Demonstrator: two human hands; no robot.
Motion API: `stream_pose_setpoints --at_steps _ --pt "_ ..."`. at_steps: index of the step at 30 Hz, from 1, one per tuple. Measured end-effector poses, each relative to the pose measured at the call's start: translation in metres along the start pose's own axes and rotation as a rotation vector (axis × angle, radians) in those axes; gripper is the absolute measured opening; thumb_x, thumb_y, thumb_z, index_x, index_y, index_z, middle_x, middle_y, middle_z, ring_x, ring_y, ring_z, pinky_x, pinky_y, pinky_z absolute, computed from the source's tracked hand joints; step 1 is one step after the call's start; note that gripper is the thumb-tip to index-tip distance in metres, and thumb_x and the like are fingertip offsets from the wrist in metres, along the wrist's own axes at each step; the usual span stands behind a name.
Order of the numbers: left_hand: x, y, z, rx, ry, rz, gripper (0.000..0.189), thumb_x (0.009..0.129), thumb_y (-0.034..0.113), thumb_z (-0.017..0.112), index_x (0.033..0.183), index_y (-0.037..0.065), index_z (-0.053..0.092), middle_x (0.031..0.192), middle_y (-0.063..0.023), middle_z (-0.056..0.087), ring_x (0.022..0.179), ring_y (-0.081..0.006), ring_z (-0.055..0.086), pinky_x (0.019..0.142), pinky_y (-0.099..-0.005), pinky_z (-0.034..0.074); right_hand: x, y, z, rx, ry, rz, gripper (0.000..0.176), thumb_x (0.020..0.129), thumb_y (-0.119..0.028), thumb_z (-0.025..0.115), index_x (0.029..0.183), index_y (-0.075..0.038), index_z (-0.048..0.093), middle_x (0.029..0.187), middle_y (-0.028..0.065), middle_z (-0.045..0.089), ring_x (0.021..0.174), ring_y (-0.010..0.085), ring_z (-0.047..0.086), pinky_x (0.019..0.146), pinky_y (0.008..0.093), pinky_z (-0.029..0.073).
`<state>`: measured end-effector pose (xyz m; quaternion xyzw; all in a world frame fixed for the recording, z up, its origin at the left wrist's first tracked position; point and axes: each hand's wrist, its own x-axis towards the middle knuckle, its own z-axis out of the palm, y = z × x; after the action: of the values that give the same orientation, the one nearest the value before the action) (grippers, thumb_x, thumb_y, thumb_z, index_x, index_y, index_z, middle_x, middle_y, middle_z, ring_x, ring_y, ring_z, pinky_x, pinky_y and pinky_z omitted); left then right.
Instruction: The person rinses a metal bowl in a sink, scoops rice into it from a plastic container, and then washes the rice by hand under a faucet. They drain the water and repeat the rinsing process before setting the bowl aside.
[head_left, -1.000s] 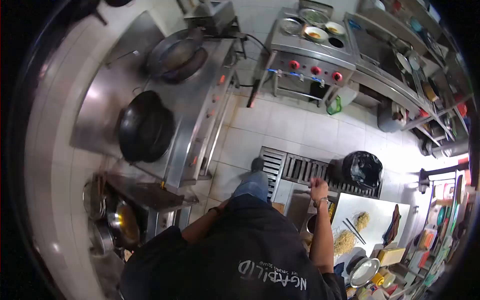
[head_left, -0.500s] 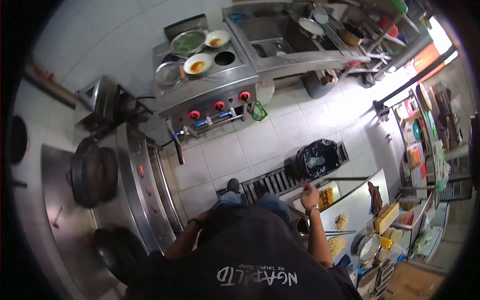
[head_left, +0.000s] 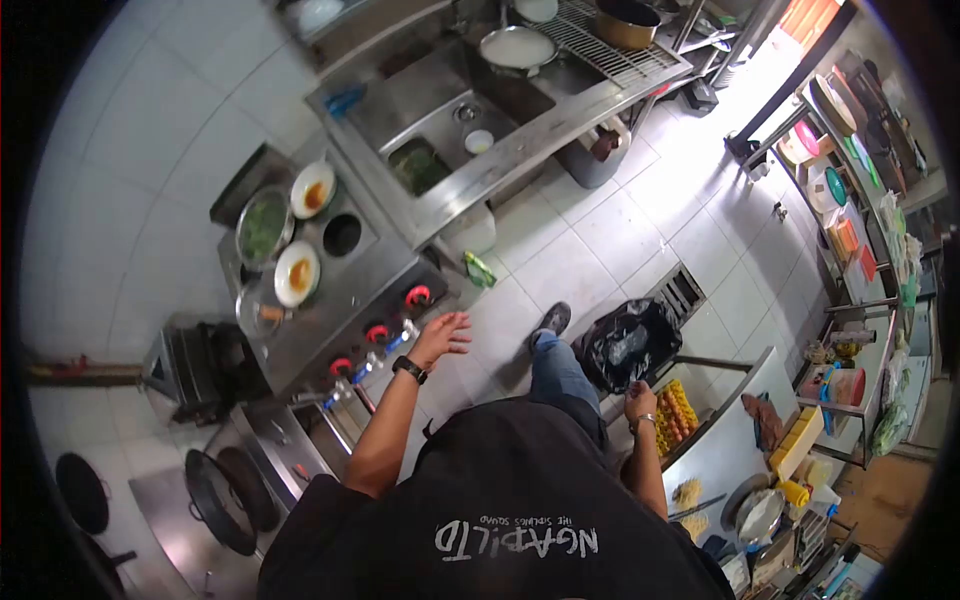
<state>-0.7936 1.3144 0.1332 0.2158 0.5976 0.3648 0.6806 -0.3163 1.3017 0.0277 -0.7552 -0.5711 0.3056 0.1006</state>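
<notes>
My left hand (head_left: pixel 440 340), with a dark watch on its wrist, is stretched out with fingers apart and nothing in it. It hangs over the floor beside the front of the steel gas stove (head_left: pixel 370 280), near its red knobs. My right hand (head_left: pixel 640 402), with a metal band on the wrist, is curled closed; whatever its fingers may hold is too small to make out. Close by it are the bin lined with a black bag (head_left: pixel 628 345) and trays of eggs (head_left: pixel 677 415). On the stove stand two white bowls (head_left: pixel 297 275) with brown sauce and a pan of greens (head_left: pixel 264 228).
A steel sink (head_left: pixel 500 105) adjoins the stove. At right, a steel table (head_left: pixel 720 440) bears noodle portions (head_left: pixel 688 492), a brown cloth (head_left: pixel 763 420) and a yellow block (head_left: pixel 797 442). A floor drain grate (head_left: pixel 680 292) lies past the bin. Woks (head_left: pixel 218 500) stand at left.
My view has turned and moved closer to the sink. My left hand has swung from beside my body out toward the stove. One foot has stepped forward. The right hand stays closed near the bin.
</notes>
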Motion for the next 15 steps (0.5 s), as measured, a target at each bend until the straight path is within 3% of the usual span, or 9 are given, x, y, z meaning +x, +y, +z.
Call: stream_pose_setpoints --at_steps 5,7,10,13,15 --pt "0.104 0.135 0.063 -0.237 -0.018 0.14 0.044 0.093 0.038 0.048 0.118 0.002 0.05 0.111 -0.0124 0.057 0.095 -0.0247 0.061 0.071 -0.0371 0.054 0.12 -0.037 -0.052 0.023 -0.017 0.017 0.018 0.074 -0.011 0.064 0.091 -0.006 0.061 0.085 0.0139 0.066 0.082 0.031 0.064 0.074 0.0372 0.051" --pt "0.144 0.181 0.078 -0.255 -0.022 0.229 0.044 0.093 0.037 0.049 0.116 0.0 0.05 0.113 -0.0133 0.057 0.097 -0.0262 0.06 0.075 -0.04 0.054 0.173 -0.052 -0.069 0.003 0.013 -0.053 0.019 0.073 -0.013 0.064 0.091 -0.007 0.062 0.083 0.0111 0.066 0.079 0.0258 0.065 0.072 0.0347 0.051" --pt "0.203 0.245 0.091 -0.407 -0.058 0.281 0.041 0.091 0.036 0.053 0.111 0.0 0.051 0.107 -0.0136 0.056 0.093 -0.0276 0.06 0.073 -0.0412 0.053 0.244 -0.082 -0.098 -0.072 -0.039 -0.114 0.019 0.074 -0.014 0.064 0.091 -0.007 0.062 0.083 0.0119 0.066 0.078 0.0268 0.065 0.071 0.0351 0.051" --pt "0.272 0.291 0.087 -0.521 -0.002 0.301 0.044 0.09 0.037 0.055 0.11 -0.002 0.051 0.106 -0.0136 0.056 0.095 -0.0291 0.059 0.076 -0.0429 0.053 0.306 -0.104 -0.114 -0.018 0.044 -0.184 0.019 0.076 -0.015 0.061 0.093 -0.006 0.061 0.087 0.0167 0.065 0.082 0.0344 0.063 0.073 0.0399 0.05" --pt "0.308 0.319 0.083 -0.524 0.042 0.304 0.052 0.086 0.039 0.059 0.115 -0.002 0.047 0.112 -0.0154 0.051 0.099 -0.0299 0.056 0.079 -0.0448 0.053 0.332 -0.117 -0.12 0.087 0.069 -0.185 0.019 0.076 -0.015 0.061 0.093 -0.007 0.062 0.087 0.0171 0.065 0.083 0.035 0.062 0.073 0.04 0.05"
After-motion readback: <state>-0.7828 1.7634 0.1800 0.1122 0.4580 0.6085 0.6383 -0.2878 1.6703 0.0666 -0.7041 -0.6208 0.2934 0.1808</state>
